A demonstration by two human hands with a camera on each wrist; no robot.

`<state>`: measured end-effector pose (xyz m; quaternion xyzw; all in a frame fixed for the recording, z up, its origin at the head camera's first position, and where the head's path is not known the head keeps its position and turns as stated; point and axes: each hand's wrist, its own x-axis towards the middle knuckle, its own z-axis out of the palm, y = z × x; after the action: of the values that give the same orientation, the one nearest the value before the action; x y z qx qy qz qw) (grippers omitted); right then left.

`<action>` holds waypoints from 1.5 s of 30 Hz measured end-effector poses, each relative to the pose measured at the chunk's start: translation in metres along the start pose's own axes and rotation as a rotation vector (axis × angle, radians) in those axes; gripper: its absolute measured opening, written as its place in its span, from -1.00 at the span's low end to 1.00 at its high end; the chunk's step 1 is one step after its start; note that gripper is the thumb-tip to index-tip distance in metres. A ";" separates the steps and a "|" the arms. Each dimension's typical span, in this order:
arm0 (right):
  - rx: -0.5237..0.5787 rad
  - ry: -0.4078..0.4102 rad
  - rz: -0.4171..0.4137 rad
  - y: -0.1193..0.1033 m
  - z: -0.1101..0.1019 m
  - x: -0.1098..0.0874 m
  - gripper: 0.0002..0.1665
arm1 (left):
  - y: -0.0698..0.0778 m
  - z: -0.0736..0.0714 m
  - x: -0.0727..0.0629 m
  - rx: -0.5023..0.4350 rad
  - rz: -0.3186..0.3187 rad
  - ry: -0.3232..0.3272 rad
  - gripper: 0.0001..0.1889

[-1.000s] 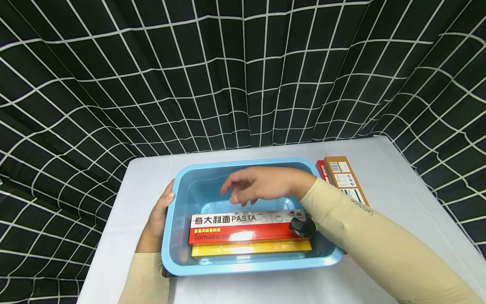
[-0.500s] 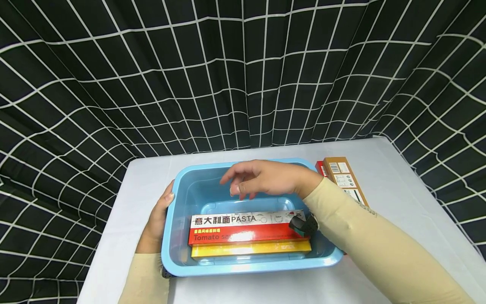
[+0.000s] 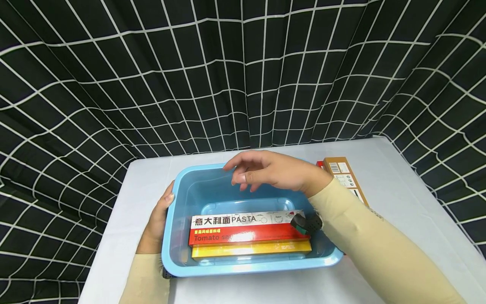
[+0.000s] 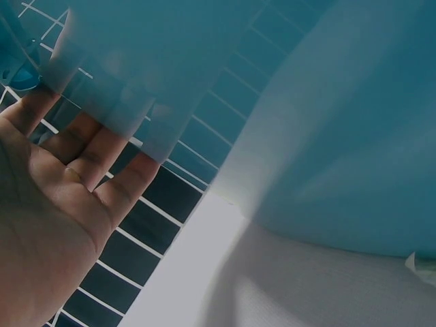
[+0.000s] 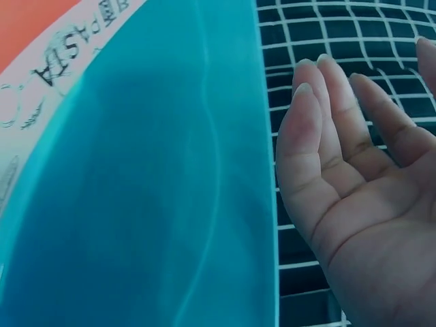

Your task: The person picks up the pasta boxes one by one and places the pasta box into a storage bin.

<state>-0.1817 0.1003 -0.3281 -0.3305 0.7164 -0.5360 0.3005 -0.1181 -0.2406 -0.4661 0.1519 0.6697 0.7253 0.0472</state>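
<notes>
A light-blue plastic bin [image 3: 243, 270] stands on the white table. My left hand [image 3: 156, 217] rests against its left side, thumb at the rim. In the left wrist view, the fairly straight fingers [image 4: 102, 157] lie along the bin, their tips behind its translucent blue edge. Over the bin's far rim hovers my right hand [image 3: 271, 171], fingers loosely bent, holding nothing. In the right wrist view, that hand's fingers [image 5: 300, 133] are apart from the bin wall. Inside the bin, a red and white pasta box [image 3: 243, 230] lies over a yellow box [image 3: 250, 250].
Right of the bin, a brown box [image 3: 341, 169] with white labels lies beside a red box [image 3: 320, 164], partly hidden by the right arm. Black cloth with a white grid [image 3: 243, 84] hangs behind the table. A small black device [image 3: 306, 223] sits on the right wrist.
My right hand has risen slightly from over the bin's interior toward its far rim. The left hand, bin and boxes have stayed in place.
</notes>
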 end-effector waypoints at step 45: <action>0.119 0.336 -0.120 -0.009 -0.041 -0.060 -0.47 | 0.000 0.000 0.001 0.011 -0.005 -0.004 -0.29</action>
<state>-0.1761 0.1694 -0.3049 -0.2599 0.7025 -0.6421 0.1634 -0.1186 -0.2404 -0.4665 0.1519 0.6740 0.7213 0.0493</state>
